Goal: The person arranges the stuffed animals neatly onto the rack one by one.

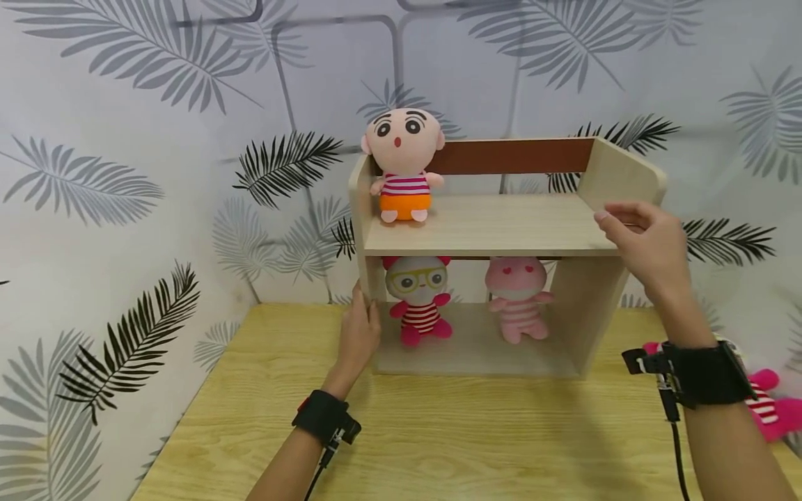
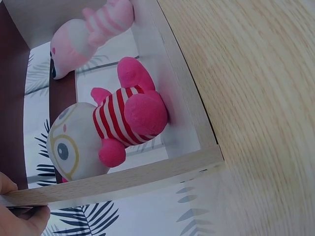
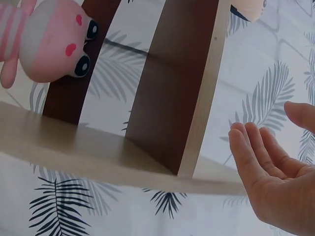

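Observation:
A pale wooden two-tier shelf [image 1: 489,226] stands on the table. My left hand [image 1: 359,330] grips the front edge of its left side panel, thumb and fingers on either face in the left wrist view. Beside the right side panel, my right hand [image 1: 658,243] is raised with fingers loosely extended and nothing in them. A doll in orange shorts [image 1: 404,184] sits at the left of the upper tier. Below it, a plush panda with yellow glasses [image 1: 421,316] leans at the left, and a pink plush with heart cheeks [image 1: 519,306] sits further right.
Another pink plush with red stripes [image 1: 767,403] lies at the table's right, partly hidden by my right wrist. The wooden table [image 1: 438,438] extends in front of the shelf. Behind stands a leaf-patterned wall covering [image 1: 156,174]. Cables [image 1: 679,445] trail from both wrist cameras.

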The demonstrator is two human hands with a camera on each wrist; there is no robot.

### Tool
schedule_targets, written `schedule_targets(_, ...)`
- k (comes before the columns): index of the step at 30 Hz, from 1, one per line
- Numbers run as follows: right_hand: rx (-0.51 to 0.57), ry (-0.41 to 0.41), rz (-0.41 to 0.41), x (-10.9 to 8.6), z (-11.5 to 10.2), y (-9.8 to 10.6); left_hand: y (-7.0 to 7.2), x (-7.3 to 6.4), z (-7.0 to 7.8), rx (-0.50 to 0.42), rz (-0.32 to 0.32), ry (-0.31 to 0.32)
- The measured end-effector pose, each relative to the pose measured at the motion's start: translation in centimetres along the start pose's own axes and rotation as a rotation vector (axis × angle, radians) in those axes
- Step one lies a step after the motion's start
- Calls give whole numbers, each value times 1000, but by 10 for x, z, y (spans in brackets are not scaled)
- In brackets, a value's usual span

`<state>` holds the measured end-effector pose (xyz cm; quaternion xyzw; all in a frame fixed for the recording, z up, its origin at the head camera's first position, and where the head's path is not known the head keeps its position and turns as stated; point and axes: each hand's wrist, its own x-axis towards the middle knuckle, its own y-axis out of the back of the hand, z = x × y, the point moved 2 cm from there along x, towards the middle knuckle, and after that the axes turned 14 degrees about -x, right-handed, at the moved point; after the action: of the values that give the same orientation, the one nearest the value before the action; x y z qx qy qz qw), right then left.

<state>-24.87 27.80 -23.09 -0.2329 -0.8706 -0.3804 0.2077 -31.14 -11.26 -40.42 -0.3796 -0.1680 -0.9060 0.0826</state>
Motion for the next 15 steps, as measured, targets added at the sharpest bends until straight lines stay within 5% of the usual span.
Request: schedule_targets(15, 31, -46, 48, -6, 29, 26, -1, 1, -3, -16, -3, -2)
